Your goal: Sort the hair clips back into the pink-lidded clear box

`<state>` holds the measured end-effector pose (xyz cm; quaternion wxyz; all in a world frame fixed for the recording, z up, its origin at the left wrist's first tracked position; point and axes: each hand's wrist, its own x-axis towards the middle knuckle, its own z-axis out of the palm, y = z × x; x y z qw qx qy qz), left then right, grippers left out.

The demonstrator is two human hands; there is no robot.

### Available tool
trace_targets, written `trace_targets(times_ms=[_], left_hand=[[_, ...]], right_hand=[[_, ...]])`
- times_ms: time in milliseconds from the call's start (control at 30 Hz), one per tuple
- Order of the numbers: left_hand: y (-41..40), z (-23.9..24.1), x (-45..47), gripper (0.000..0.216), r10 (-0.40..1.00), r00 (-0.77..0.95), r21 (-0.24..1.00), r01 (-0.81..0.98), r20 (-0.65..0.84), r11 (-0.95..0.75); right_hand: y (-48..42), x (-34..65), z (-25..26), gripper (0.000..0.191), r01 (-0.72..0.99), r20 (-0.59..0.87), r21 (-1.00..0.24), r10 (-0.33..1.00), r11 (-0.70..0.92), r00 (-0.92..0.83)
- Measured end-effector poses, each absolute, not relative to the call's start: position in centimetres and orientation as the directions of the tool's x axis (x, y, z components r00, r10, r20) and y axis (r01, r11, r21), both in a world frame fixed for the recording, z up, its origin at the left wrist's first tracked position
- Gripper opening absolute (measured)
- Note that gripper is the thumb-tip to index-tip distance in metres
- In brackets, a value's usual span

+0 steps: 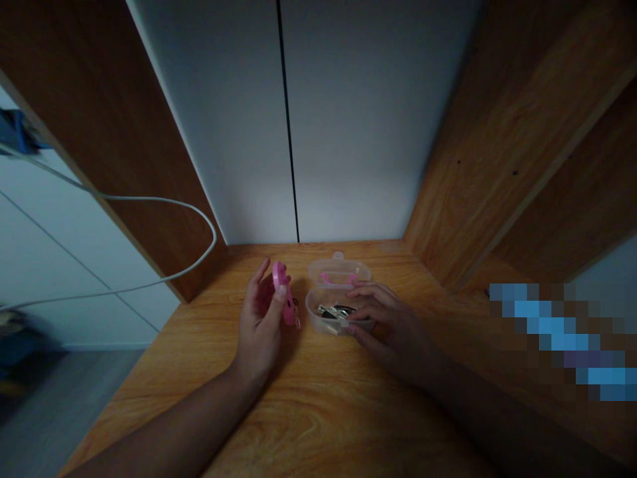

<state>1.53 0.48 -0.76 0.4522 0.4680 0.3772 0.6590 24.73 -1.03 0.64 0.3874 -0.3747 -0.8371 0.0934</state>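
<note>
My left hand holds a small pink plastic piece upright between thumb and fingers, just left of a clear plastic box. The clear box lies open on the wooden desk, its lid tipped back with a pink clasp showing. Inside the box are small dark and metallic items. My right hand rests on the box's right side, fingers curled over its rim and touching the contents.
Wooden side panels wall the desk on the right and left. A white back wall with a dark seam stands behind. A white cable loops at the left. A blurred blue patch sits at the right edge.
</note>
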Motion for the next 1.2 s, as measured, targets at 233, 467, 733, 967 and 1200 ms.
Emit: trace_targets(times_ms=[233,467,733,967,1200], left_hand=[[0.8,-0.7,1.7,0.049,0.938,-0.151,0.926,-0.172,0.313,-0.337],[0.5,-0.6,1.6,0.044,0.9,-0.183,0.909,-0.064,0.396,-0.412],[1.1,-0.5,1.0,0.058,0.749,-0.389,0.84,0.16,0.536,-0.518],[1.3,-1.4,0.3,0.065,0.716,-0.449,0.841,0.363,0.535,-0.401],[1.2,-1.3,-0.4,0.053,0.688,-0.452,0.787,0.544,0.568,-0.291]], right_hand=[[-1.0,24.7,0.6,0.015,0.548,0.583,-0.459,0.703,0.699,-0.408],[-1.3,24.8,1.0,0.013,0.525,0.587,-0.474,0.698,0.707,-0.41],[-0.5,26.2,0.9,0.018,0.56,0.683,-0.559,0.723,0.612,-0.108],[-2.1,25.9,2.2,0.018,0.555,0.795,-0.319,0.536,0.769,-0.286],[-7.0,19.9,-0.6,0.031,0.148,0.335,-0.135,0.185,0.98,-0.924]])
